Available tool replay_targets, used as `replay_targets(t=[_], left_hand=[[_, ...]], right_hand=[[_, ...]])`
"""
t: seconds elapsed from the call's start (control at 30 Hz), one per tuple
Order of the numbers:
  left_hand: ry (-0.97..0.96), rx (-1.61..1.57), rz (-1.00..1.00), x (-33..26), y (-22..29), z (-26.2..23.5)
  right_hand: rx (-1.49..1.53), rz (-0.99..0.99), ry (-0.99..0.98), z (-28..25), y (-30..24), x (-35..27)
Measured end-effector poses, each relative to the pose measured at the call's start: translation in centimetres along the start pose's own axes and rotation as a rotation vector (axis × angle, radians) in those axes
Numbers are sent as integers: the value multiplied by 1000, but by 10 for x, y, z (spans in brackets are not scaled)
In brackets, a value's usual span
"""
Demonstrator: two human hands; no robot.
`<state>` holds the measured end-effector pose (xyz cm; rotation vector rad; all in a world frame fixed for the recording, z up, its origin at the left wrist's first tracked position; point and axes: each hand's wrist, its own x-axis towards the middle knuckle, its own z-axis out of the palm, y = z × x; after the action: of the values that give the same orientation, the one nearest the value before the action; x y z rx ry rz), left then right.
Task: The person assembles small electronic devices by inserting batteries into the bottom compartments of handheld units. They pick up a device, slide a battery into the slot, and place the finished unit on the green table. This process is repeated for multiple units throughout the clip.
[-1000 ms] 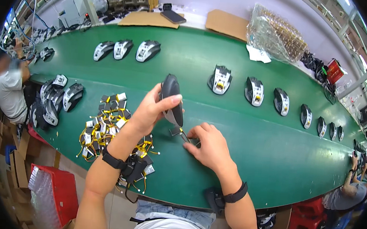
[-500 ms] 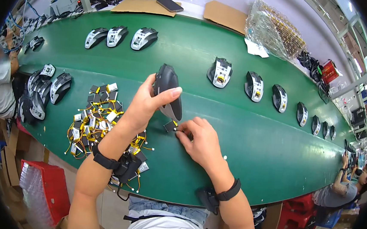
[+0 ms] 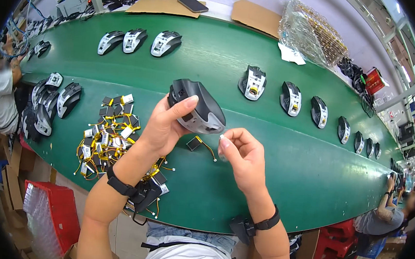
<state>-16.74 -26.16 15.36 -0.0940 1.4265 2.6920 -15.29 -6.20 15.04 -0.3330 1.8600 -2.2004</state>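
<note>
My left hand grips a black and grey computer mouse, held up above the green conveyor belt with its underside turned toward me. My right hand is just right of the mouse, thumb and forefinger pinched on a small clear film strip. On the belt below the mouse lies one small black battery with yellow wires. A pile of the same wired batteries lies left of my left forearm.
Several open mice lie in a row along the belt to the right, three more at the far left, and a stack of mouse shells at the near left. A bag of parts, cardboard sheets and a phone sit at the back. Other people work at both ends.
Both hands have risen off the belt. The mouse is now tilted with its underside toward me, and my right hand has come away from it pinching a clear film strip.
</note>
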Motion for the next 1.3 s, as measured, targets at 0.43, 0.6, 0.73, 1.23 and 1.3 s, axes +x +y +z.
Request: replay_targets(t=[0.43,0.6,0.73,1.23,1.3], left_hand=[[-200,68,-1,-10,-9,3],[-233,148,-23,-9,-8,1],[-251,119,47,-12,-12,6],[-239,309,171,-12,-21,-6],[-277,339,168,-9,-14,0]], right_hand=[[-279,-210,353,7,12,2],[-225,-206,388,7,12,4],[-193,-143,374,3,13,5],[-65,-50,321,-3,15,4],[-104,-90,323,-1,10,6]])
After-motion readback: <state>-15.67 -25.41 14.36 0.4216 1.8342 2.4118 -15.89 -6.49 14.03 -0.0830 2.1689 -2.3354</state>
